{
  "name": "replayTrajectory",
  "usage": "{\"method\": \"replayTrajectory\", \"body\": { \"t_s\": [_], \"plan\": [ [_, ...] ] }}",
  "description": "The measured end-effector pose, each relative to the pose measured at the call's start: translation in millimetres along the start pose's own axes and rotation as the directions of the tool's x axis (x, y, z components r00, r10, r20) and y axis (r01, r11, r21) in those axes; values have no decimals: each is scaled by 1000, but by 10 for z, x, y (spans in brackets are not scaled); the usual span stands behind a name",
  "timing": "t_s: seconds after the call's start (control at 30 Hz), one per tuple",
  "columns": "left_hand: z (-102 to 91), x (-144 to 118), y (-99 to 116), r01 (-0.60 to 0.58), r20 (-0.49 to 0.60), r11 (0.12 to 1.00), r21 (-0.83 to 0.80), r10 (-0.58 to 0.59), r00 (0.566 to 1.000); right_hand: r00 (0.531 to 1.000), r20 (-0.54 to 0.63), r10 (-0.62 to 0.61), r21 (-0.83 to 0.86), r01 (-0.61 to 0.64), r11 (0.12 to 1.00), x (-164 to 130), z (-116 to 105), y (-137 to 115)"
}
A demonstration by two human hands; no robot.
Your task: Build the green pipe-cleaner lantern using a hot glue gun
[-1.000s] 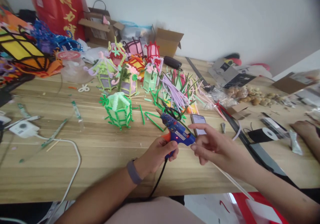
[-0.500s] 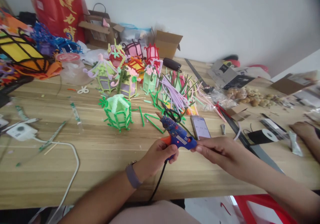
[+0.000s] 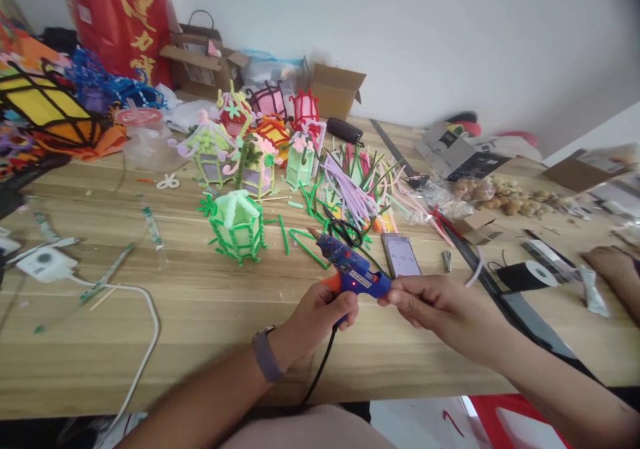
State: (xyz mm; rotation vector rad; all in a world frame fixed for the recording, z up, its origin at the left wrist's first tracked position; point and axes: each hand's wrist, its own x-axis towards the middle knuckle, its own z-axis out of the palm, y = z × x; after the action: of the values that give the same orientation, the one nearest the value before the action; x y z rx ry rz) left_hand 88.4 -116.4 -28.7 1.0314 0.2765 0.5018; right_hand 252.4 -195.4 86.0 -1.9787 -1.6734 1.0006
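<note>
Glue gun (image 3: 350,270) is blue with an orange trigger, and it sits in the left hand (image 3: 317,317), a little above the wooden counter (image 3: 210,315) near its front edge. The left hand is closed around the handle, one finger at the trigger. A small red light shows on the side of the gun. Its nozzle points toward 10 o'clock, at the green lantern (image 3: 235,222), which stands on the counter apart from the nozzle. A black cord (image 3: 320,369) hangs from the handle down past the counter edge.

The right hand (image 3: 435,305) comes from 4 o'clock and its fingertips are pinched together at the back end of the gun — they touch it there. What they hold between them is too small to tell.

Just beyond the gun, at 1 o'clock, a phone (image 3: 401,257) lies flat with its screen lit. At 12 o'clock from the gun lie black scissors (image 3: 345,229) and a heap of pipe cleaners (image 3: 360,182) in purple, green and pink. More small lanterns (image 3: 260,142) stand behind the green one. A white cable (image 3: 145,329) curves over the counter at 9 o'clock. At the far right edge, another person's hand (image 3: 613,265) rests on the counter, beside a black ribbon roll (image 3: 527,275).
</note>
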Motion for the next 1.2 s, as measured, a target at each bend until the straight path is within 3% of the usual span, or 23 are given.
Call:
{"method": "replayTrajectory", "body": {
  "t_s": [0.23,0.77,1.07,1.2],
  "plan": [
    [17,8,27,7,5,1000,-2,-7,1000,999,-39,-10,-56,8,998,11,19,-97],
    [48,-6,27,22,9,999,-35,-22,1000,996,-87,-29,-150,16,989,-37,70,-6],
    [51,-19,24,8,12,999,-44,-8,1000,996,-90,2,-124,-13,992,-52,71,-12],
    [54,-20,1,1,17,999,-50,0,1000,993,-115,37,0,-37,999,-48,87,31]
  ]
}}
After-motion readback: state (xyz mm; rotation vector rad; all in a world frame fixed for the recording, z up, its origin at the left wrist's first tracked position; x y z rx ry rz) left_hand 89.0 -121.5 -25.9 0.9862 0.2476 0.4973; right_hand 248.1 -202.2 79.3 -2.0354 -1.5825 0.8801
